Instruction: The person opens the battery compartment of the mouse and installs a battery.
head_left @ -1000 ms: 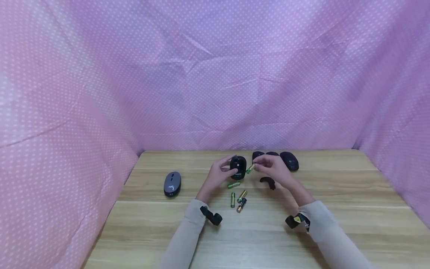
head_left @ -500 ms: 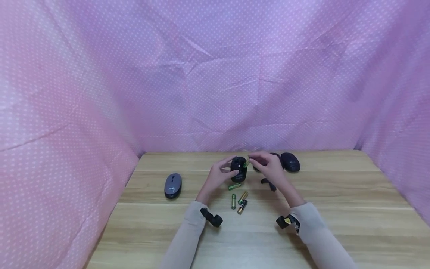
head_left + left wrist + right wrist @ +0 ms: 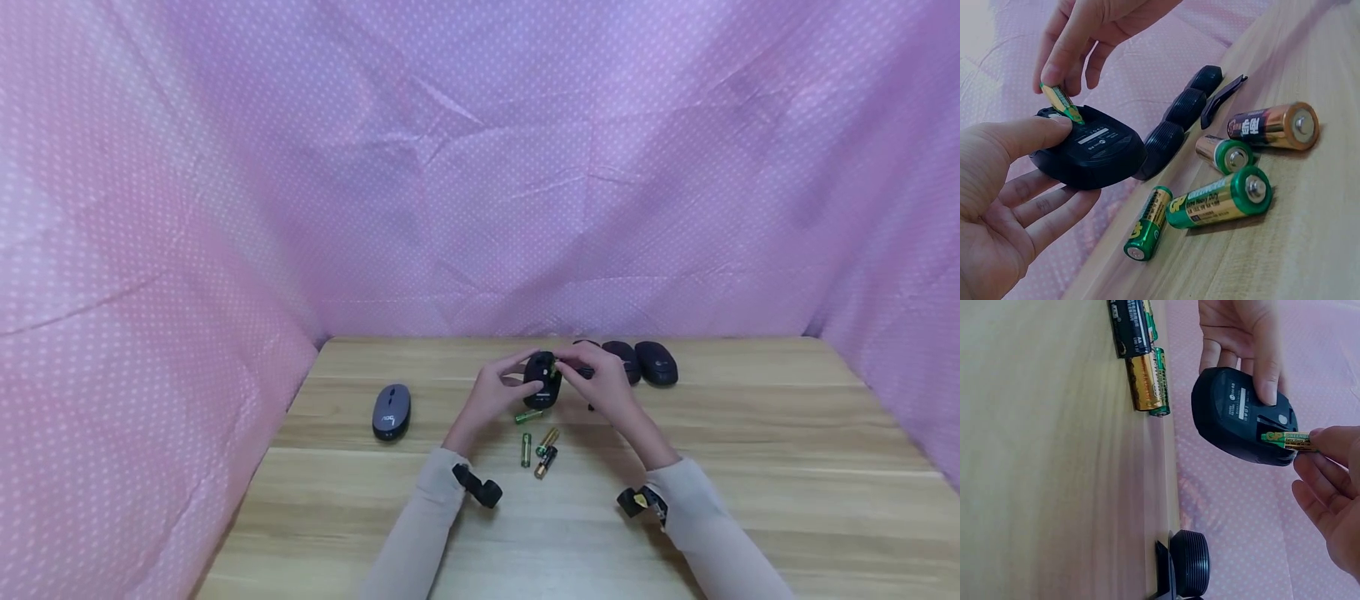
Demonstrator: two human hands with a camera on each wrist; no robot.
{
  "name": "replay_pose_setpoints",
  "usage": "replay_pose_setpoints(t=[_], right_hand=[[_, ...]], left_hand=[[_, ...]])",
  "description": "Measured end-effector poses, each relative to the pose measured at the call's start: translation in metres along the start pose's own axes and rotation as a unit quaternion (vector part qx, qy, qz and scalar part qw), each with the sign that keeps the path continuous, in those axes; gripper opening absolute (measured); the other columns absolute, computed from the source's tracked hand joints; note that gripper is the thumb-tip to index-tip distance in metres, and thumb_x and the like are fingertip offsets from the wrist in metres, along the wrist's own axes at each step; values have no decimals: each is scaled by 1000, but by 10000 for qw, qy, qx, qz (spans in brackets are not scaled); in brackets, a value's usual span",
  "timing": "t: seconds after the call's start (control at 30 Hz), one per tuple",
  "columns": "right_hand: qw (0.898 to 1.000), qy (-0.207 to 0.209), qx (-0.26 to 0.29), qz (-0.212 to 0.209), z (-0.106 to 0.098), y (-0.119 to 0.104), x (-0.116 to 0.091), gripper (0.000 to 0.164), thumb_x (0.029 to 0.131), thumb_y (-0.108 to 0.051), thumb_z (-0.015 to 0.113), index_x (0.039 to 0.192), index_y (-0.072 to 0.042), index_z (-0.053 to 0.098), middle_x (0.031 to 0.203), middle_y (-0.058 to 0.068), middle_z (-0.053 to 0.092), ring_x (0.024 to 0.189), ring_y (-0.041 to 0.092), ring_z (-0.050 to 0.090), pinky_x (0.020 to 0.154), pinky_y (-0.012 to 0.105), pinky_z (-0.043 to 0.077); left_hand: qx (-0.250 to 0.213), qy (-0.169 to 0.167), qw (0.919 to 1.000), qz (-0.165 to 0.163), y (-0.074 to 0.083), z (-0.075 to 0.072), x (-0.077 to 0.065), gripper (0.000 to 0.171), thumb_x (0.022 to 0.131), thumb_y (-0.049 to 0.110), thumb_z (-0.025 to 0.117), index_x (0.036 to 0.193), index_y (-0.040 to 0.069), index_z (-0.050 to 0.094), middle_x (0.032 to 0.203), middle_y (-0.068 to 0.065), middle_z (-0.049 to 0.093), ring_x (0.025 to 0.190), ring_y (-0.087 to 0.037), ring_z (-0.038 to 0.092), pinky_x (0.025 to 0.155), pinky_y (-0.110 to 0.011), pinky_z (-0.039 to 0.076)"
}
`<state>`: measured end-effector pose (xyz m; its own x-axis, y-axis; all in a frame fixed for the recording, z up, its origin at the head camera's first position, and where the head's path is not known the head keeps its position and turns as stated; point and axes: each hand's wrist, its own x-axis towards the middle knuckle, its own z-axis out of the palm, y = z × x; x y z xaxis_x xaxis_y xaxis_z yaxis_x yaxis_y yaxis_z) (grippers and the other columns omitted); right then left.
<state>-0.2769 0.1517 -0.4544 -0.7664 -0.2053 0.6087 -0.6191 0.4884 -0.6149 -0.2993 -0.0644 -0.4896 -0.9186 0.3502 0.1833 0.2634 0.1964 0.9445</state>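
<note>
My left hand (image 3: pixel 489 395) holds a black computer mouse (image 3: pixel 538 395) with its labelled underside up, the thumb lying across that face. My right hand (image 3: pixel 602 382) pinches a green and gold battery (image 3: pixel 1286 440) between thumb and finger. One end of this battery sits in the mouse's battery slot, while the other sticks up at a slant, as the left wrist view also shows. On the table below lie several loose batteries, among them a black and copper one (image 3: pixel 1272 126) and a green and gold one (image 3: pixel 1219 201).
A grey mouse (image 3: pixel 392 412) stands to the left on the wooden table (image 3: pixel 337 517). Several black mice, one of them (image 3: pixel 656 364) farthest right, line the back. A thin curved black cover (image 3: pixel 1222 100) lies near them, mostly hidden in the head view. Pink dotted cloth (image 3: pixel 480 208) surrounds the table.
My right hand has moved left to the mouse, bringing the battery from beside it into the slot. The left hand keeps holding the mouse, which has tilted slightly.
</note>
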Motion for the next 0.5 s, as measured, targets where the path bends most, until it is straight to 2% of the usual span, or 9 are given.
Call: replay_pose_setpoints(t=[0.2, 0.4, 0.5], right_hand=[[9999, 112, 4, -46, 2, 2, -2, 18, 87, 1, 78, 105, -2, 77, 97, 10, 74, 83, 23, 71, 73, 46, 61], [9997, 170, 94, 149, 5, 4, -4, 16, 86, 0, 79, 102, -4, 79, 102, 11, 73, 83, 22, 67, 70, 42, 60], [9990, 184, 233, 321, 6, 4, -4, 14, 87, -2, 79, 101, -4, 80, 106, 12, 71, 88, 25, 66, 74, 42, 60]], left_hand=[[44, -37, 10000, 73, 6, 2, -3, 56, 92, 19, 78, 144, 27, 60, 136, -10, 67, 114, -28, 70, 93, -36, 60], [-75, -52, 10000, -22, 9, 4, -5, 56, 93, 23, 77, 145, 28, 58, 135, -10, 67, 111, -26, 71, 93, -35, 60], [-202, -33, 9997, -94, 9, 4, -6, 56, 93, 23, 76, 146, 26, 57, 132, -12, 68, 106, -28, 73, 93, -37, 60]])
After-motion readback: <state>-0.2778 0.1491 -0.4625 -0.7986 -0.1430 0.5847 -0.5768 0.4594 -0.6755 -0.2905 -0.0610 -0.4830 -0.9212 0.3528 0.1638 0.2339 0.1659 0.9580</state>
